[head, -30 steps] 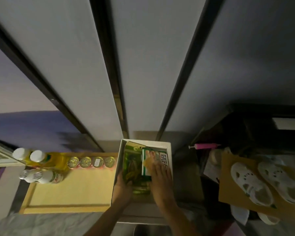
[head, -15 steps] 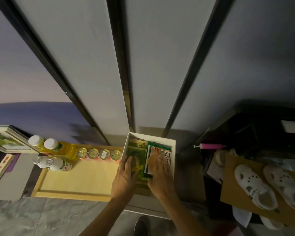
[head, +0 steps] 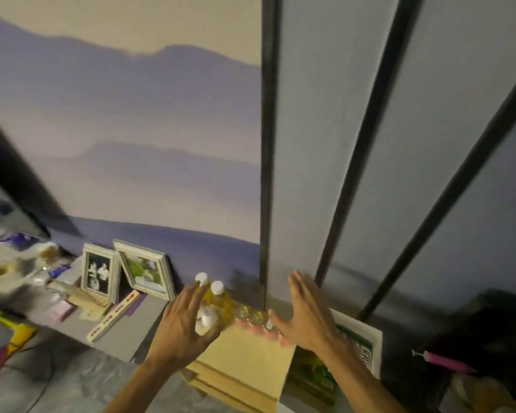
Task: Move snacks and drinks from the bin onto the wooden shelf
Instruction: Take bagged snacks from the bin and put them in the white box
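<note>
Both hands hover empty above the low furniture. My left hand (head: 181, 321) has its fingers spread just in front of two yellow drink bottles (head: 222, 299) and the small white bottles (head: 206, 319); whether it touches them I cannot tell. My right hand (head: 306, 312) is flat and open over the right end of a row of cans (head: 255, 317). Bottles and cans stand at the back of the wooden shelf (head: 251, 356). To its right is the white bin (head: 373, 333), holding green snack packs (head: 312, 372) partly hidden by my right forearm.
Two picture frames (head: 97, 274) (head: 145, 271) lean on the wall on a grey ledge (head: 131, 323) left of the shelf, among blurred clutter. Dark vertical bars (head: 267, 174) run up the wall. A pink pump (head: 444, 360) lies at the right near dark objects.
Both hands have come up out of the bin empty and moved left over the shelf. The view has swung left and upward; the snack packs stay in the bin.
</note>
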Tool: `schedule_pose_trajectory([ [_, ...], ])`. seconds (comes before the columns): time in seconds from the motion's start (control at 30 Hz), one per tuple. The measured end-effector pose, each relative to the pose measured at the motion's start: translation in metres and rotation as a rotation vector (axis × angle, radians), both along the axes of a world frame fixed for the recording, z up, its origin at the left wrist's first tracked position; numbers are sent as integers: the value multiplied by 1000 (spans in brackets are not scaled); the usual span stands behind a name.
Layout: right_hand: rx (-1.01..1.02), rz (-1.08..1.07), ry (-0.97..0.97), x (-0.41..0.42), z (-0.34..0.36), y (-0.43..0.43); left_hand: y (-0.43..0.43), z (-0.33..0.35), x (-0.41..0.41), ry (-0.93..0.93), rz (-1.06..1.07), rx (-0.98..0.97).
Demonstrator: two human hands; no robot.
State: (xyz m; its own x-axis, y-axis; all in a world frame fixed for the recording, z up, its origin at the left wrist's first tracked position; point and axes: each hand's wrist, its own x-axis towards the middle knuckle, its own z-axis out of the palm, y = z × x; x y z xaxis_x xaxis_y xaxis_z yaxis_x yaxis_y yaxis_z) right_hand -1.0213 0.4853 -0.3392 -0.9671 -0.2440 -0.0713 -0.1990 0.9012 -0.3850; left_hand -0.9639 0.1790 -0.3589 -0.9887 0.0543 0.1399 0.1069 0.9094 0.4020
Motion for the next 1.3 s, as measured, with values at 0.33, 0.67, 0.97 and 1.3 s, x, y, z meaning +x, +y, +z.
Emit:
schedule_pose_trajectory([
  [0.33,-130,441,86,14,102,-313,-285,112,132,123,437,-32],
  [0.67,-58,801,57,99,118,-594,-492,115,280,45,768,23],
  [0.97,-27,1005,12,97,76,-785,-609,67,316,-68,989,73],
  [1.3,46,1148,-130,30,18,-985,-757,34,255,-213,1146,118],
])
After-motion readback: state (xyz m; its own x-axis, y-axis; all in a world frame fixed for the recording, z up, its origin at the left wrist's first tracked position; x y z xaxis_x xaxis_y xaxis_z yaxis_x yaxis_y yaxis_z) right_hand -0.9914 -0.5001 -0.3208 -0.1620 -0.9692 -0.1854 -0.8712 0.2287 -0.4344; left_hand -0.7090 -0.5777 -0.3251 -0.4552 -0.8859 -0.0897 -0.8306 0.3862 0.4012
